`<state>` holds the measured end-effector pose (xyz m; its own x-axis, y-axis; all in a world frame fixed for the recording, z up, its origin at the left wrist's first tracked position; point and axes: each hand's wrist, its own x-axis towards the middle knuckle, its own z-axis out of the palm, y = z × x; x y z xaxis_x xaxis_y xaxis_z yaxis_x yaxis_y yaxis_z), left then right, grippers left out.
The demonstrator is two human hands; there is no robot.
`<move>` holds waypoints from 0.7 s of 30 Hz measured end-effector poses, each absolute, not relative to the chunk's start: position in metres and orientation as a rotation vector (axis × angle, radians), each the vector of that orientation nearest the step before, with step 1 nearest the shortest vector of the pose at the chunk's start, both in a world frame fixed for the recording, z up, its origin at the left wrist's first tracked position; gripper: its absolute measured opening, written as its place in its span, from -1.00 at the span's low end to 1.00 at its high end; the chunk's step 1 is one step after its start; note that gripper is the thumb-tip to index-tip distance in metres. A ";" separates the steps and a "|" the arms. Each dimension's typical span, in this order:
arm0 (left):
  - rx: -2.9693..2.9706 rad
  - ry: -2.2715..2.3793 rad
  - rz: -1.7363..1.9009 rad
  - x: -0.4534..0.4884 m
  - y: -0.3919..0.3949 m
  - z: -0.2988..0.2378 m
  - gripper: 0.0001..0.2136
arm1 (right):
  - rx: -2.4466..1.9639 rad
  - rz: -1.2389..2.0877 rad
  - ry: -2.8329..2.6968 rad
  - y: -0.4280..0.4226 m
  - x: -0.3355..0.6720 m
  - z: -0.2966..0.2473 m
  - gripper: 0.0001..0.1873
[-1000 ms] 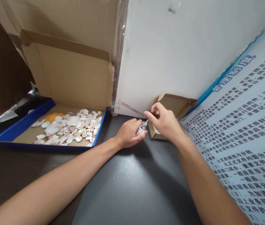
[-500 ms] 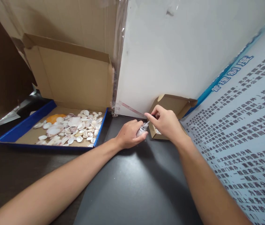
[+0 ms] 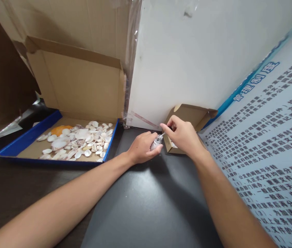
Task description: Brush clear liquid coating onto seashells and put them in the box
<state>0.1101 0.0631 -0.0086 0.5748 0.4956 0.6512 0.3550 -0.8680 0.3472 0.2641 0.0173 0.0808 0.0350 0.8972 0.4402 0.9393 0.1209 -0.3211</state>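
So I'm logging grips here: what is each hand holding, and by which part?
The left hand grips a small bottle round its body; the right hand pinches a thin white piece at the bottle's mouth, by its upper end.

Dark tabletop (image 3: 146, 206), white wall panel (image 3: 199, 51), brown cardboard sheets (image 3: 71, 17) behind, printed notice board (image 3: 277, 137) at right

You're at a makeshift bench in an office-type workplace. Printed Chinese rules board (image 3: 272, 144) at 3 o'clock. Cardboard sheets (image 3: 84, 20) serve as partitions at 11 to 12, with a white panel (image 3: 187, 62) at 1. Dark desk (image 3: 148, 206); open carton (image 3: 78, 82) of seashells (image 3: 81, 139) at 10.
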 end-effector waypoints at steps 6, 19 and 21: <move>2.638 0.698 1.166 0.111 0.063 -0.008 -0.76 | -1.483 -0.094 -1.908 0.018 0.260 0.079 -0.71; 2.660 0.653 1.075 0.110 0.062 -0.008 -0.78 | -1.145 -0.110 -2.060 0.016 0.255 0.080 -0.90; 2.672 0.652 1.066 0.110 0.062 -0.008 -0.76 | -1.162 -0.074 -2.070 0.016 0.255 0.079 -0.92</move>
<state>0.1101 0.0618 -0.0081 0.6444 0.4653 0.6068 0.3278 -0.8850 0.3305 0.2550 0.0160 0.0794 -0.3086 0.7120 0.6308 0.7550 0.5867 -0.2929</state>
